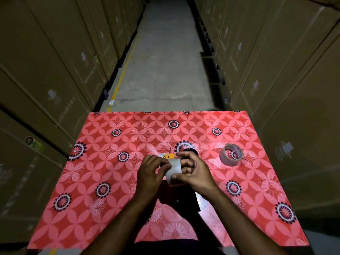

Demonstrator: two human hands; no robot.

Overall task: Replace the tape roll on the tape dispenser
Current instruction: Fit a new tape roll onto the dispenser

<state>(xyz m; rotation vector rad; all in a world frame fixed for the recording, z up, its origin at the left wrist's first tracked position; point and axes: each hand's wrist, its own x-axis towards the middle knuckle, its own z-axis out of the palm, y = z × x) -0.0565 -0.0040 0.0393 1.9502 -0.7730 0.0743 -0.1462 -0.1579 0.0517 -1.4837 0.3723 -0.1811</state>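
Note:
Both hands meet over the middle of the table. My right hand [193, 172] grips a pale tape roll [173, 171], thumb on its outer face. My left hand [150, 172] pinches the roll's upper left edge. Just behind the hands lies the tape dispenser [168, 155]; only an orange part with a light blue bit shows, plus a dark part beyond my right fingers. Most of the dispenser is hidden by the hands. A second, clear tape roll [231, 154] lies flat on the table to the right, apart from both hands.
The table wears a red flowered cloth [110, 181]. Tall stacks of cardboard boxes [46, 70] line both sides of a narrow concrete aisle [165, 61] beyond the table's far edge. A dark object [191, 199] sits under my right wrist.

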